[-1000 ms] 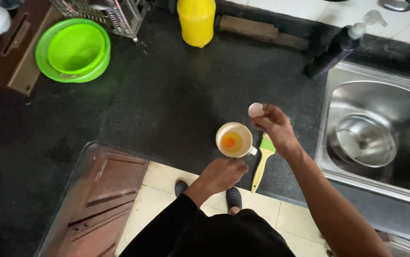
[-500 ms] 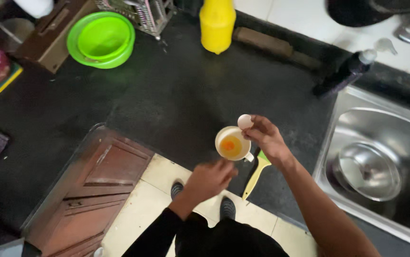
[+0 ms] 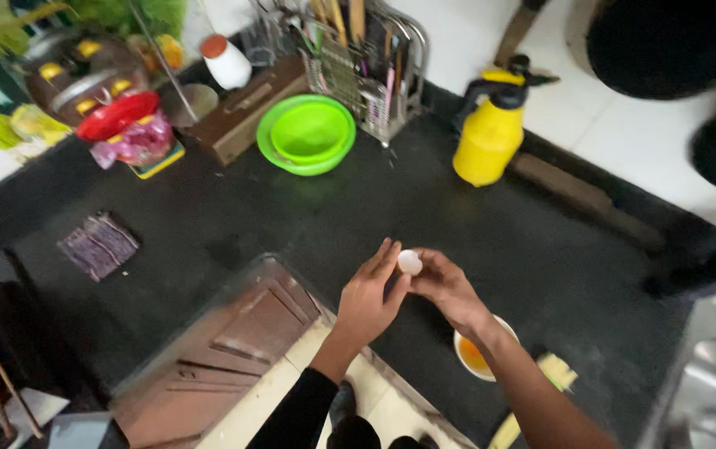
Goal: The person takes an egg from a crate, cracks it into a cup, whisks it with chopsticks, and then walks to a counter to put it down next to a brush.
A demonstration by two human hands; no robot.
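A: Both hands now meet on the eggshell [image 3: 409, 262]: right hand [image 3: 449, 289] pinches it, left hand [image 3: 370, 298] has come up from the counter edge, fingers half-spread against it.

B: And the cup [image 3: 476, 356]?

A: Now under the right wrist, holding orange yolk. The green bowls [image 3: 306, 133] look empty.

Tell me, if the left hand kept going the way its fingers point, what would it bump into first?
The left hand already touches the white eggshell. Beyond that lies bare dark counter, then probably the yellow spray bottle, though depth is unclear.
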